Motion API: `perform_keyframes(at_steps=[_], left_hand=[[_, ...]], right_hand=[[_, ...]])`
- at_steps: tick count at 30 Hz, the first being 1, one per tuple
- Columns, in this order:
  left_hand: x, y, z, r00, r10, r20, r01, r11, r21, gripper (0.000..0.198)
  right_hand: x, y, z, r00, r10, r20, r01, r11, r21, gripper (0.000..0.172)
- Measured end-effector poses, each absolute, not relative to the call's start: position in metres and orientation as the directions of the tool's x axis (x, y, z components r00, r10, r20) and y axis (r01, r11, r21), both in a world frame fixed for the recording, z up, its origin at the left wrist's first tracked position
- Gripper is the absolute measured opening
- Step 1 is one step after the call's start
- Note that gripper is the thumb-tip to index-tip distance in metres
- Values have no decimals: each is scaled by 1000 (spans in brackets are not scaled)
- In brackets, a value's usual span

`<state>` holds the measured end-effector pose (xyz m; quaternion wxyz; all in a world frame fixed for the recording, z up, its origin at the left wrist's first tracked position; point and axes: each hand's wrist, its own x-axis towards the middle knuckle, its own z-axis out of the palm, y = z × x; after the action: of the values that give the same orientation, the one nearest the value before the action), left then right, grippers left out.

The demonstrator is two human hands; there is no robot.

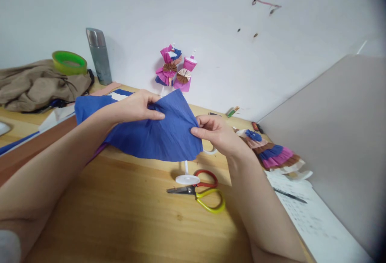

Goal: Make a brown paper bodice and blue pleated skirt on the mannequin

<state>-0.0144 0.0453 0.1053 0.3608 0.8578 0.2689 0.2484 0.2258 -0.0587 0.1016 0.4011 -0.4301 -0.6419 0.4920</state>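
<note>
Both my hands hold a sheet of blue crepe paper (157, 134) up over the wooden table (120, 214). My left hand (138, 106) pinches its upper edge with thumb against fingers. My right hand (214, 132) pinches the right edge, fingers curled. Below the paper stands a small white stand (187, 178), its top hidden behind the sheet. Scissors (202, 192) with one red and one yellow-green handle lie beside the stand's base.
Two paper-dressed mini mannequins (175, 72) stand at the wall. A layered paper dress (271, 154) lies at right, near printed sheets with a pen (289, 195). A grey flask (99, 56), green tape roll (69, 62) and brown cloth (39, 84) sit at left. Coloured paper sheets (39, 140) lie at left.
</note>
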Motion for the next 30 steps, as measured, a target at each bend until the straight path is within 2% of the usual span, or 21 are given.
perform_keyframes(at_steps=[5,10,17,20,22,25,27,30], left_hand=[[-18,57,99,823,557,112,341,-642,687,25],[-22,63,98,761,636,126,443,-651,616,23],[-19,55,101,652,743,154,352,-475,807,27],[-16,53,97,700,707,95,337,-446,829,28],[-15,53,93,774,633,-7,385,-463,798,28],[-15,55,86,821,552,-147,489,-546,680,26],[-16,57,85,832,528,-169,510,-610,607,24],[-17,57,85,860,490,-140,476,-674,565,23]], right_hand=[[237,-60,108,-230,972,53,196,99,-976,44],[251,-59,109,-111,994,21,306,54,-950,46],[265,-52,111,-47,999,5,486,27,-873,46],[272,-52,112,-74,997,-27,535,17,-845,48],[278,-53,113,-115,991,-70,558,6,-829,47],[286,-55,115,-182,969,-166,611,-20,-791,42],[292,-57,116,-208,955,-213,668,-20,-744,38],[296,-57,117,-204,948,-245,773,2,-635,36]])
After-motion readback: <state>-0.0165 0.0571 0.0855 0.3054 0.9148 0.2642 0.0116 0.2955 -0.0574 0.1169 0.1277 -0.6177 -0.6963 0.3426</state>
